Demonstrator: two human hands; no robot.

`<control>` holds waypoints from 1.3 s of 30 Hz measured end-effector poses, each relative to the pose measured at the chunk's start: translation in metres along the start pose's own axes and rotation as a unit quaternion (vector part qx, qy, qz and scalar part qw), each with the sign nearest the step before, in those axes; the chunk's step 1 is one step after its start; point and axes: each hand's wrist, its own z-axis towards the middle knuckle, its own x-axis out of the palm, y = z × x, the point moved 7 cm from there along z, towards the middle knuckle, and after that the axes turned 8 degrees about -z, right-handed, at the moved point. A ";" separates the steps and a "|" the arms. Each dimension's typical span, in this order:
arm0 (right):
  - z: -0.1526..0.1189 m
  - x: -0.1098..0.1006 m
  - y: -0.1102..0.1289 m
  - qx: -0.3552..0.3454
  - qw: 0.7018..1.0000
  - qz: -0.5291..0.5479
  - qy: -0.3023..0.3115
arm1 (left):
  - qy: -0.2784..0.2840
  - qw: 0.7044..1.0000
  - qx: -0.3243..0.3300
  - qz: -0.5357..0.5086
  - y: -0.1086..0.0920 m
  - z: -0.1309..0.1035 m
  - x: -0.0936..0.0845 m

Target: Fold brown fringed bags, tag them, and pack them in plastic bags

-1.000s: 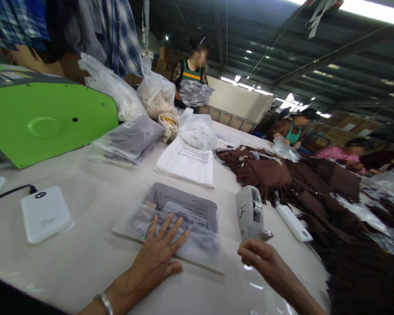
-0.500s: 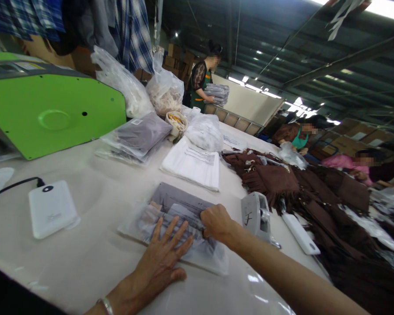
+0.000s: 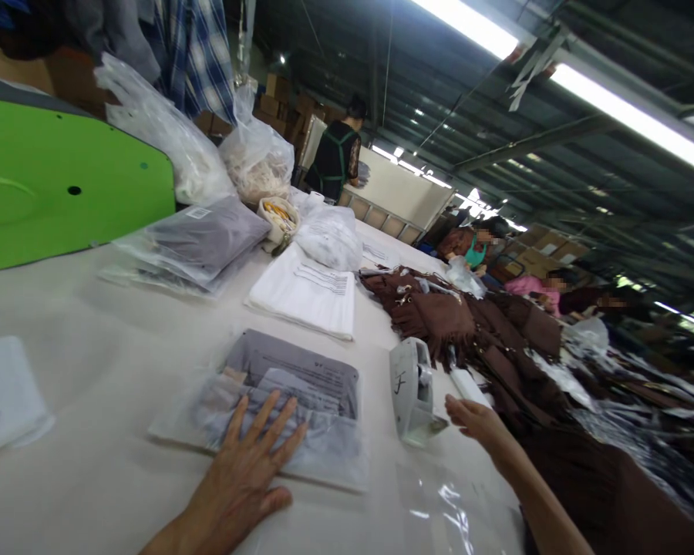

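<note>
My left hand (image 3: 246,470) lies flat with spread fingers on a clear plastic bag (image 3: 335,451) that holds a folded grey item (image 3: 301,362) with printed text. My right hand (image 3: 480,424) is raised beside a white tape dispenser (image 3: 410,389), its fingers loosely bent toward the dispenser's near end. Whether anything small is between those fingers is too blurred to tell. Past the bag lies a stack of white printed plastic bags (image 3: 306,297).
A green machine (image 3: 63,185) and packed grey bags (image 3: 202,239) are at the left. A white device (image 3: 5,393) lies below them. Brown fringed items (image 3: 439,316) cover the right side. Several people (image 3: 332,158) are farther back.
My right hand has left the bag and moved right to the tape dispenser. My left hand stays on the bag. The view has shifted right, and the standing person has turned away.
</note>
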 end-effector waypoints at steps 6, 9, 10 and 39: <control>-0.003 0.054 0.003 0.033 0.974 0.215 0.063 | -0.020 1.000 0.011 0.010 -0.001 0.001 -0.003; -0.005 0.048 0.003 0.050 0.960 0.271 0.038 | -0.018 1.000 0.012 0.010 -0.002 0.001 -0.004; -0.009 0.043 0.000 0.054 0.957 0.284 0.027 | -0.016 1.000 0.011 0.009 -0.002 0.001 -0.004; -0.085 0.093 -0.043 0.183 0.833 0.522 -0.001 | 0.010 1.000 0.000 -0.014 -0.003 0.000 -0.003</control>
